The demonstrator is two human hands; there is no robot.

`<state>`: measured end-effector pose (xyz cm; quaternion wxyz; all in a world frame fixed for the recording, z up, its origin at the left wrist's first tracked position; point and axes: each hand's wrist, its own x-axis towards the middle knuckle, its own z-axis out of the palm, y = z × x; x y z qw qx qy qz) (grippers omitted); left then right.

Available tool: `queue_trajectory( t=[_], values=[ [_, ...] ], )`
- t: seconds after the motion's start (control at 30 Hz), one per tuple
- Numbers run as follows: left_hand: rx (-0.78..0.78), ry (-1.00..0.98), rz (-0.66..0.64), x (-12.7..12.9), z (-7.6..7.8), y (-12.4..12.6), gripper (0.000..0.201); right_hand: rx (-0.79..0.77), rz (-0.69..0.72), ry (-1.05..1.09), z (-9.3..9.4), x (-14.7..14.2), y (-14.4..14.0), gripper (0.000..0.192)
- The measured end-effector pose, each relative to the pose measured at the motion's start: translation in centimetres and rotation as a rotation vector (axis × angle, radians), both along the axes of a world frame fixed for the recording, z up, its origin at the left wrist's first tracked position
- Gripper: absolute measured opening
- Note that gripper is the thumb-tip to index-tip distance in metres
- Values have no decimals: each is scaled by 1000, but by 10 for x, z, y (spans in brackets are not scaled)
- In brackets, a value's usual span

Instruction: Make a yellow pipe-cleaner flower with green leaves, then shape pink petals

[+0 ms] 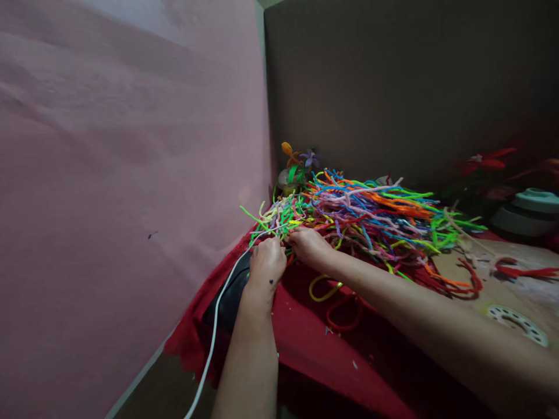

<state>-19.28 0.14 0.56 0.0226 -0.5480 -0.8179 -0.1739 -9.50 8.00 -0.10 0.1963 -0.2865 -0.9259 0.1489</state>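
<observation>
Both of my hands are at the left end of a big heap of pipe cleaners (367, 212) in many colours. My left hand (268, 263) is curled closed, its back towards me, and its fingertips are hidden. My right hand (309, 247) lies just beside it with fingers bent together at the near edge of the heap. Whatever lies in the fingers is too small or hidden to make out. A white cable (215, 331) runs up past my left hand, and a dark object (229, 297), perhaps a bag, sits beneath that forearm.
A red cloth (305, 314) covers the table. Yellow (323, 289) and red (345, 320) loops lie near my right forearm. Pipe-cleaner flowers (301, 160) stand behind the heap. At right are cardboard (458, 265), a holed white ring (517, 323) and a teal-lidded container (530, 212). A pink wall (131, 174) borders the left.
</observation>
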Motion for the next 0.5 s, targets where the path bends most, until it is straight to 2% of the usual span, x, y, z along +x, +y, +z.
queue_trajectory(
  t=[0.13,0.23,0.33,0.47,0.5],
  values=[
    [-7,-16,33,0,-4,-1,27,102,-49,-95,2,-2,-8,28],
    [29,-30,20,1,-4,-1,32,122,-62,-110,0,-1,-8,30],
    [62,-47,-59,2,-6,1,47,97,-52,-81,-1,7,-5,25],
    [31,-80,-167,1,-10,6,40,30,19,-16,5,26,-7,18],
    [27,-89,-176,0,-11,8,37,-28,47,29,8,32,-9,16]
  ],
)
